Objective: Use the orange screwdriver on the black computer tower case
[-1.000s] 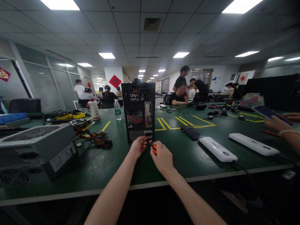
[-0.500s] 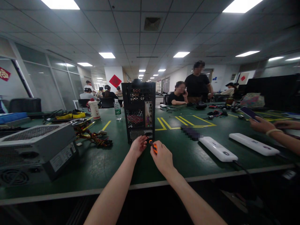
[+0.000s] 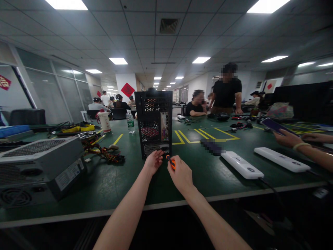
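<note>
A black computer case (image 3: 154, 135) stands upright on the green table, its back panel with vents and ports turned towards me. My right hand (image 3: 180, 173) is closed round the orange and black handle of a screwdriver (image 3: 171, 162), which points at the bottom of that panel. Beside it, my left hand (image 3: 154, 161) is at the panel's lower edge, fingers curled and their tips together near the screwdriver's front end. Whatever they pinch is too small to make out. The screwdriver's tip is hard to see against the dark case.
Two grey power supplies (image 3: 39, 170) are stacked at the left, with a bundle of cables (image 3: 109, 156) beside them. A water bottle (image 3: 130, 122) and a white flask (image 3: 104, 121) stand behind. White power strips (image 3: 241, 165) lie right. Another person's hands (image 3: 288, 139) hold a phone there.
The screwdriver and my right hand have shifted very slightly; my left hand stays in place. In the background a standing person has moved to the right and leans on the table.
</note>
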A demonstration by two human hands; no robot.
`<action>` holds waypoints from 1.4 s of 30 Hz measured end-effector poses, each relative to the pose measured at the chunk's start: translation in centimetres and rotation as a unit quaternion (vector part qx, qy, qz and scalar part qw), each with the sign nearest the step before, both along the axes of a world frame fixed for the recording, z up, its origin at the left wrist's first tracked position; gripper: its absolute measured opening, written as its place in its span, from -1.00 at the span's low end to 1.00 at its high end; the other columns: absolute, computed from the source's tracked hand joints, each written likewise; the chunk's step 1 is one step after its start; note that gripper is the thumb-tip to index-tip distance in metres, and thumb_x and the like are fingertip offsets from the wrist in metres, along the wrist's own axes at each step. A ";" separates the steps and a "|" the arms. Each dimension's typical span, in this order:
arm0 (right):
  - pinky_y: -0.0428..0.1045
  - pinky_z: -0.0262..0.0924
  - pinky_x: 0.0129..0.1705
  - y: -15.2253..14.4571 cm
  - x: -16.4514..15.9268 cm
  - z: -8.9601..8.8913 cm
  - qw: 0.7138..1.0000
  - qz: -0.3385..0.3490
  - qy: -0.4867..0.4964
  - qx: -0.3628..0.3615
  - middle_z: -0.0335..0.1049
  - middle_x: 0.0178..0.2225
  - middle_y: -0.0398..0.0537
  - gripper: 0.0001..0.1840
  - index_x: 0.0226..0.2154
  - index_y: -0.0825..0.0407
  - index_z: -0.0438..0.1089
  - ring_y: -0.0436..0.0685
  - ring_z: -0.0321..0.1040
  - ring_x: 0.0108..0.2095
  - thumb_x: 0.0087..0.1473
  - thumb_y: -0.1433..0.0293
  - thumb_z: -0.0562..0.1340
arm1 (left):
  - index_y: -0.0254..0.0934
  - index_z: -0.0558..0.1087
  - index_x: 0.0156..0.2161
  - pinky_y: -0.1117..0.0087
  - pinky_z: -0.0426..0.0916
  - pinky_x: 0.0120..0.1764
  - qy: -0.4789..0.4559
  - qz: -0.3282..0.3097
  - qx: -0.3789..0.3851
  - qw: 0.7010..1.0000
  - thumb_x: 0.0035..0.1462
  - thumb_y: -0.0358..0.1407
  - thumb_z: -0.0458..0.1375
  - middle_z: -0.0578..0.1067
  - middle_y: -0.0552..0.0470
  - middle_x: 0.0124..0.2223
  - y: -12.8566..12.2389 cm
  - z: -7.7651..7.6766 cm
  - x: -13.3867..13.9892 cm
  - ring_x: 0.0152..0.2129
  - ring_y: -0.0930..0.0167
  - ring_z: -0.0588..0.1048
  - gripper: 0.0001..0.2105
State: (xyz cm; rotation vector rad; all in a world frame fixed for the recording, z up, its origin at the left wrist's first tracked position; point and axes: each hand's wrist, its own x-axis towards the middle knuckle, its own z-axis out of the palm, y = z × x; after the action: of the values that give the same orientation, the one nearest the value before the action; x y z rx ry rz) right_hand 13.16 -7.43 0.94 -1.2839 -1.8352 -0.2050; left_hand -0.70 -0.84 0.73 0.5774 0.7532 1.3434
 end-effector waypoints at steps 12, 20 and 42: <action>-0.09 0.00 -0.35 -0.3 -0.2 0.2 0.990 -0.018 -0.135 0.048 0.15 -0.38 -0.07 -0.85 -0.36 -0.03 0.26 0.04 0.12 -0.34 0.02 0.45 0.01 | -0.39 0.36 -0.36 0.59 0.02 -0.68 0.126 -0.032 0.038 0.991 -0.08 -0.27 0.09 0.38 0.03 -0.50 0.7 -1.3 0.9 -0.71 0.62 0.24 -0.80; -0.08 0.05 -0.35 -0.2 -0.4 0.1 0.991 0.026 -0.121 0.050 0.09 -0.34 -0.05 -0.85 -0.33 0.04 0.22 0.03 0.10 -0.37 0.01 0.46 0.00 | -0.41 0.42 -0.37 0.58 -0.06 -0.67 0.174 -0.060 0.085 0.979 -0.22 -0.23 0.20 0.24 0.15 -0.65 0.1 -1.1 0.9 -0.74 0.64 0.16 -0.72; -0.05 0.09 -0.35 0.0 -0.7 -0.3 0.996 0.047 -0.073 -0.018 0.22 -0.35 -0.03 -0.79 -0.26 0.08 0.13 0.06 0.22 -0.35 0.04 0.31 -0.02 | -0.42 0.44 -0.41 0.56 -0.04 -0.68 0.208 -0.034 0.094 0.973 -0.19 -0.29 0.15 0.32 0.07 -0.60 0.6 -1.7 1.1 -0.73 0.62 0.20 -0.79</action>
State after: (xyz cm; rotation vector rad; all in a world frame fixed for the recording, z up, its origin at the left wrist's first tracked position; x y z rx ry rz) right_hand 12.47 -7.46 0.66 -1.2318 -2.0264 -0.2212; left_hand 0.41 -0.24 -0.99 1.0489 0.9375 1.2515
